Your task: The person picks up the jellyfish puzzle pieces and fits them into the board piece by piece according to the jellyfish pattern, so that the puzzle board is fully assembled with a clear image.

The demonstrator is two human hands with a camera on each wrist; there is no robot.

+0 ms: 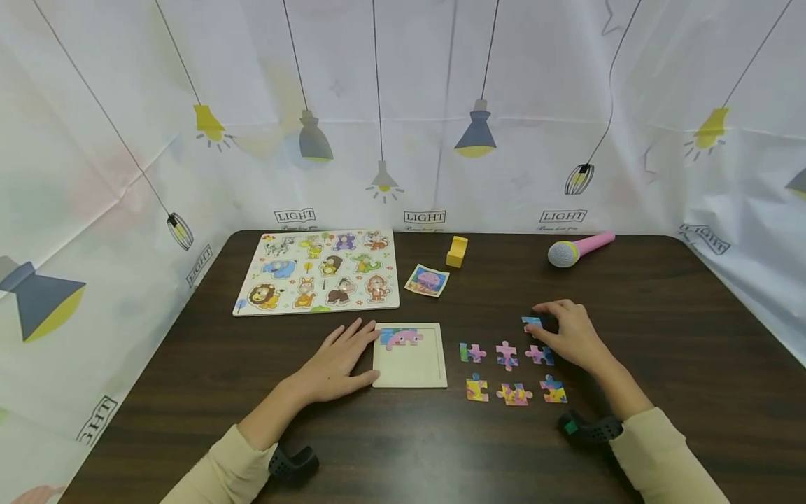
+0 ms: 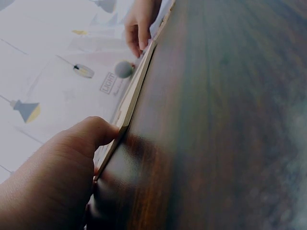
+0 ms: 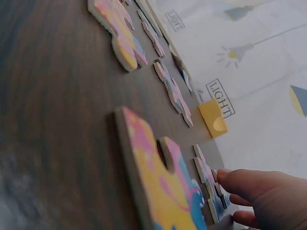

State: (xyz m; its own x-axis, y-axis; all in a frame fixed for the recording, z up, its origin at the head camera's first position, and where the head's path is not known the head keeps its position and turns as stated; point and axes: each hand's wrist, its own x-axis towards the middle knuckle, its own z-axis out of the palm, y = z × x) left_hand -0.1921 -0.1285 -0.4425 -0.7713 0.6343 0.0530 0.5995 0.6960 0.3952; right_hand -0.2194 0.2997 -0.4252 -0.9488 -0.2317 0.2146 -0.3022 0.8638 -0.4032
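My left hand [image 1: 336, 364] lies spread at the left edge of a shallow wooden puzzle tray [image 1: 409, 371]. Its thumb touches the tray's near left corner, and its fingertips reach the far left corner. Joined pieces with a pink animal [image 1: 403, 339] fill part of the tray's top row. Over to the right, my right hand [image 1: 576, 336] is at a blue puzzle piece [image 1: 532, 321] on the table. The thumb touches this piece's near side; the index finger extends past its far side, apart from it. The hand's lower fingers are partly hidden.
Several loose puzzle pieces [image 1: 514, 394] lie in two rows right of the tray. Behind stand an animal board [image 1: 317, 273], a small picture card [image 1: 427, 281], a yellow block [image 1: 456, 252] and a pink toy microphone [image 1: 579, 249]. A printed curtain [image 1: 415, 154] borders the dark table [image 1: 378, 448].
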